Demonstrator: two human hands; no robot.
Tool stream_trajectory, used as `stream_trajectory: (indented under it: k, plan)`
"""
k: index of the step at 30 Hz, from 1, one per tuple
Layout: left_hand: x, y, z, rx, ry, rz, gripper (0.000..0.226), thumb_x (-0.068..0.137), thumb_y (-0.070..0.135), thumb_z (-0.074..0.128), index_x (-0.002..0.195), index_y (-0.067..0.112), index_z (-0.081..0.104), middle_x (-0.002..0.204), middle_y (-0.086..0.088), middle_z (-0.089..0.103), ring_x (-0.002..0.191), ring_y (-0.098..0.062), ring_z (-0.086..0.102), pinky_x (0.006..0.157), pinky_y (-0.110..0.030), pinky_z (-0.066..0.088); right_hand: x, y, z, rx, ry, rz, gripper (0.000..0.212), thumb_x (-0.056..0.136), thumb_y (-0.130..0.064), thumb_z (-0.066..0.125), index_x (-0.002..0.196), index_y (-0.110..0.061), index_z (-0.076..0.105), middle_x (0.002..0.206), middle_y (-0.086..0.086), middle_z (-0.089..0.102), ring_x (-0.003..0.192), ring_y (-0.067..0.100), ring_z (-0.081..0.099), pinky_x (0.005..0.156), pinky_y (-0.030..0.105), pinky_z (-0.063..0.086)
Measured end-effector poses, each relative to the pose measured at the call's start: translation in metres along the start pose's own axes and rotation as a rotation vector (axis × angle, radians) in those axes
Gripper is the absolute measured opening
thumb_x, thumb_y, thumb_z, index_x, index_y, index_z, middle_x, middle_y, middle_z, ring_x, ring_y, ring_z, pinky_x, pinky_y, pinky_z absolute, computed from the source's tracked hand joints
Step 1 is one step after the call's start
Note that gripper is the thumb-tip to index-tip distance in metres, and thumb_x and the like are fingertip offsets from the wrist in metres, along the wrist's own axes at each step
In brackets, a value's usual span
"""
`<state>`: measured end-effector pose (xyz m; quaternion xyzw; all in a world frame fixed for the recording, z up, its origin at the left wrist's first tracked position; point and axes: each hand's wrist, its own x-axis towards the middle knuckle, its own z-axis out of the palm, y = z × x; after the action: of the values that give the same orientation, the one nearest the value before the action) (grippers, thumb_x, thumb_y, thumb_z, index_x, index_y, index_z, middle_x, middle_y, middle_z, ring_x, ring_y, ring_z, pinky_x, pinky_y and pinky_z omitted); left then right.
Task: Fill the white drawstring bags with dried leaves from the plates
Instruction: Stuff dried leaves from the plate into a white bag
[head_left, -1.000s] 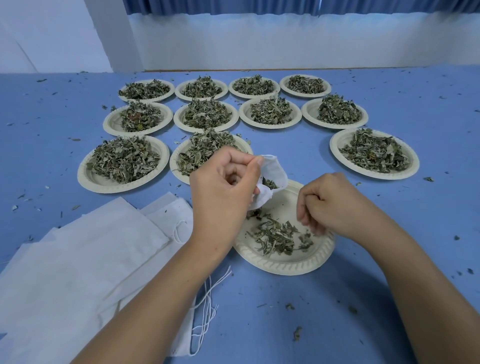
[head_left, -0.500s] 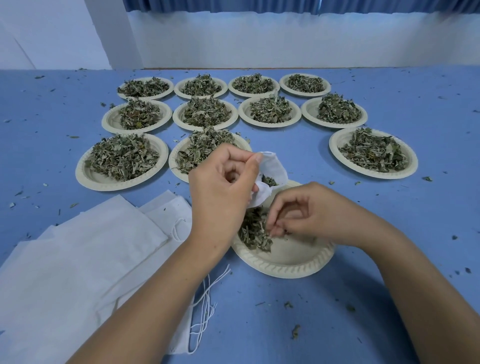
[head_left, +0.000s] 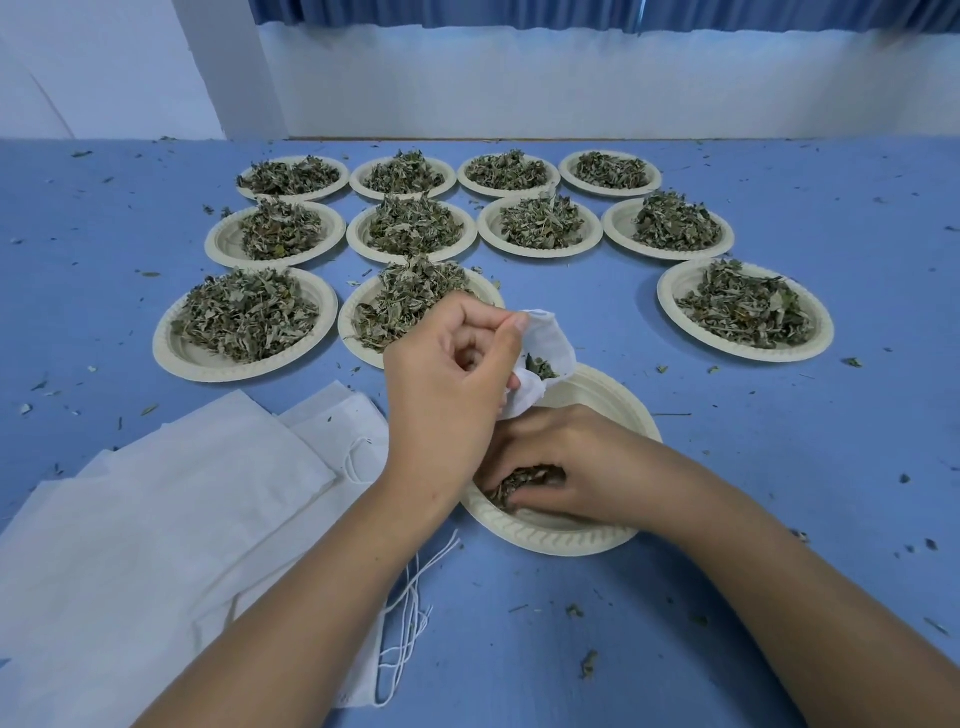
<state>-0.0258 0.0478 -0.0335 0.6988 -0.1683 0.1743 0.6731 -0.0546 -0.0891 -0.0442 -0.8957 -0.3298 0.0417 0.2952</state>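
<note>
My left hand (head_left: 447, 384) pinches the rim of a small white drawstring bag (head_left: 545, 353) and holds its mouth open above the near plate (head_left: 618, 400). Some dried leaves show inside the bag. My right hand (head_left: 561, 467) lies low in that plate, fingers curled around a clump of dried leaves (head_left: 519, 480) at the plate's left side. The rest of the plate is almost bare. My left wrist hides part of the plate's left rim.
Several cream plates heaped with dried leaves stand in rows behind, the nearest (head_left: 358, 332) just beyond my left hand, another (head_left: 745, 312) at the right. A stack of flat white bags (head_left: 156, 519) with loose strings (head_left: 410, 613) lies at the left. Leaf crumbs dot the blue table.
My right hand has swept from the plate's right side to its left, gathering the scattered leaves into one clump and closing on it. My left hand has kept the bag in place.
</note>
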Motion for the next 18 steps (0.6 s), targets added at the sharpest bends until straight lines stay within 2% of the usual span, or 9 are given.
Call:
stream_trajectory:
  k: [3, 6, 8, 10, 13, 16, 18]
  plan:
    - [0.0, 0.0, 0.0, -0.004, 0.003, 0.0, 0.013, 0.091, 0.011, 0.066, 0.078, 0.014, 0.064, 0.051, 0.008, 0.058, 0.043, -0.002, 0.053, 0.048, -0.013, 0.042, 0.0, 0.0, 0.001, -0.005, 0.008, -0.024, 0.01, 0.078, 0.001, 0.073, 0.085, -0.006, 0.074, 0.09, 0.003, 0.07, 0.078, 0.0, 0.053, 0.074, 0.003, 0.036]
    - [0.0, 0.0, 0.0, 0.0, 0.004, 0.004, 0.013, 0.091, 0.011, 0.067, 0.078, 0.014, 0.064, 0.051, 0.008, 0.059, 0.042, -0.003, 0.053, 0.047, -0.013, 0.042, 0.0, 0.0, 0.002, -0.025, 0.018, -0.046, 0.01, 0.078, 0.002, 0.071, 0.082, -0.006, 0.075, 0.088, 0.003, 0.07, 0.075, 0.001, 0.054, 0.072, 0.004, 0.036]
    - [0.0, 0.001, -0.001, -0.001, 0.005, 0.002, 0.013, 0.091, 0.011, 0.066, 0.078, 0.014, 0.064, 0.051, 0.007, 0.059, 0.042, -0.002, 0.053, 0.048, -0.013, 0.042, -0.001, -0.001, 0.001, -0.023, 0.054, -0.058, 0.01, 0.078, 0.002, 0.071, 0.083, -0.006, 0.075, 0.087, 0.002, 0.071, 0.078, 0.007, 0.059, 0.074, 0.01, 0.042]
    - [0.001, 0.0, -0.001, -0.006, 0.007, -0.007, 0.012, 0.091, 0.012, 0.066, 0.079, 0.013, 0.064, 0.052, 0.005, 0.059, 0.043, -0.002, 0.052, 0.048, -0.014, 0.042, -0.005, -0.001, -0.006, 0.024, 0.165, -0.07, 0.011, 0.077, 0.001, 0.075, 0.084, -0.007, 0.076, 0.085, 0.002, 0.071, 0.081, 0.01, 0.062, 0.077, 0.02, 0.048]
    - [0.001, -0.001, -0.002, -0.009, 0.014, -0.007, 0.013, 0.091, 0.012, 0.066, 0.079, 0.013, 0.064, 0.053, 0.004, 0.059, 0.045, -0.003, 0.053, 0.049, -0.018, 0.044, -0.012, -0.002, -0.019, 0.271, 0.332, -0.093, 0.011, 0.077, -0.002, 0.074, 0.085, -0.009, 0.075, 0.083, 0.002, 0.07, 0.08, 0.015, 0.064, 0.076, 0.026, 0.051]
    - [0.001, -0.002, -0.002, 0.002, -0.008, -0.008, 0.013, 0.092, 0.011, 0.065, 0.079, 0.011, 0.063, 0.054, 0.001, 0.06, 0.045, -0.002, 0.054, 0.049, -0.018, 0.045, -0.015, -0.002, -0.026, 0.638, 0.507, -0.146, 0.018, 0.076, 0.003, 0.072, 0.088, -0.01, 0.075, 0.085, 0.001, 0.07, 0.077, 0.015, 0.065, 0.071, 0.021, 0.052]
    - [0.0, -0.002, -0.001, -0.003, -0.028, -0.016, 0.014, 0.092, 0.009, 0.065, 0.078, 0.01, 0.062, 0.053, 0.002, 0.06, 0.044, -0.002, 0.054, 0.049, -0.016, 0.045, -0.013, -0.001, -0.028, 0.778, 0.671, -0.141, 0.023, 0.074, 0.002, 0.072, 0.083, -0.018, 0.077, 0.083, -0.003, 0.07, 0.075, 0.011, 0.064, 0.068, 0.017, 0.051]
